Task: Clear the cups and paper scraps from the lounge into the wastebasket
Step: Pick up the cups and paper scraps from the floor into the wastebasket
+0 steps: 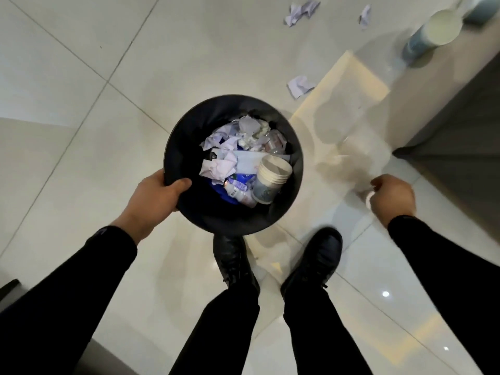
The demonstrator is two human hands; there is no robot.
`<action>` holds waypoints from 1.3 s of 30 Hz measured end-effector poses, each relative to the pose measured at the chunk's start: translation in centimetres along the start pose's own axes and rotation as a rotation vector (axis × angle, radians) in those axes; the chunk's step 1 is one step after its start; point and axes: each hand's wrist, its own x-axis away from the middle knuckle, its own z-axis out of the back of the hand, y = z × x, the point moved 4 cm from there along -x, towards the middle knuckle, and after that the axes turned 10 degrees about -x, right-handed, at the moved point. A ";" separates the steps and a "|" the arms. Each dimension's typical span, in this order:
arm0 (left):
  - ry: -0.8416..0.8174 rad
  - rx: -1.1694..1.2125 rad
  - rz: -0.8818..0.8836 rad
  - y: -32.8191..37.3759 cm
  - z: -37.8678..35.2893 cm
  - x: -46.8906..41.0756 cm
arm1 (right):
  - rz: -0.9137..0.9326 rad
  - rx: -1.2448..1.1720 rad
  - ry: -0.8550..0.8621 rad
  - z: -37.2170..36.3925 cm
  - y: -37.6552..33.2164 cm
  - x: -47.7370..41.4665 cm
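One black wastebasket (173, 147) hangs in front of me above the pale tiled floor (81, 77), and my left hand (154, 197) is clamped on its near rim, thumb hooked inside, fingers under the outer edge. Inside it lie crumpled paper scraps (219, 163), a small plastic bottle (238, 193) and a stack of nested paper cups (270, 177) tipped on its side against the right wall.

My right hand (392, 196) is out to the right, well apart from the basket, curled closed around something small and white (368, 197); it is blurred, and I cannot tell what it is.

Three more scraps lie on the floor beyond the basket: one (299, 86) just past its far right edge, and two further away, a larger one (300, 10) and a smaller one (365, 16). At the top right a paper cup (433, 31) with a blue-patterned side stands on a low glass table (365, 109), next to a grey sofa edge (460, 117).

Below, my black shoes (311, 261) stand on the tiles, the left one partly under the basket, and my dark sleeves (81, 280) frame both sides.
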 end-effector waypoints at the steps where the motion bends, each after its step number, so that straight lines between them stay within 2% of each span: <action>1: -0.007 -0.020 0.002 0.5 0.0 0.6 | -0.022 -0.046 0.004 1.0 -0.1 1.0; 5: 0.055 -0.052 -0.019 1.3 0.6 1.8 | -0.183 -0.176 -0.008 1.4 0.7 3.1; 7: 0.159 -0.094 -0.071 1.2 0.7 1.2 | -0.234 -0.189 -0.056 0.0 1.2 2.7; 12: 0.439 -0.174 -0.280 0.9 0.0 -0.1 | -0.342 -0.134 -0.186 -7.2 3.9 1.2; 16: 0.514 -0.173 -0.307 0.2 -1.2 -0.6 | -0.376 -0.032 -0.192 -10.8 6.3 1.5; 19: 0.538 -0.157 -0.294 0.1 -1.2 0.0 | -0.321 -0.042 -0.301 -11.4 7.2 2.4; 23: 0.651 -0.288 -0.642 3.2 -1.3 3.6 | -0.186 0.116 -0.393 -10.4 7.5 5.0; 26: 0.494 -0.430 -0.796 5.1 -2.8 4.3 | -0.099 0.133 -0.260 -6.9 5.5 6.2; 27: 0.382 -0.478 -0.772 5.3 -3.6 4.0 | -0.063 0.071 -0.168 -5.2 4.1 6.4; 30: 0.063 -0.509 -0.563 5.4 -5.4 4.2 | 0.036 -0.321 0.070 1.7 -2.2 8.6; 33: 0.016 -0.402 -0.407 5.6 -4.4 5.7 | 0.196 -0.763 0.167 7.6 -10.1 11.9; 35: 0.039 -0.248 -0.292 5.5 -2.5 6.6 | 0.269 -0.931 0.092 9.4 -14.8 13.9; 36: 0.072 -0.187 -0.241 5.4 -1.4 7.0 | 0.286 -0.949 -0.008 9.6 -17.0 14.7; 39: 0.314 -0.133 -0.124 4.1 2.1 6.8 | 0.281 -0.751 -0.299 8.6 -21.4 16.6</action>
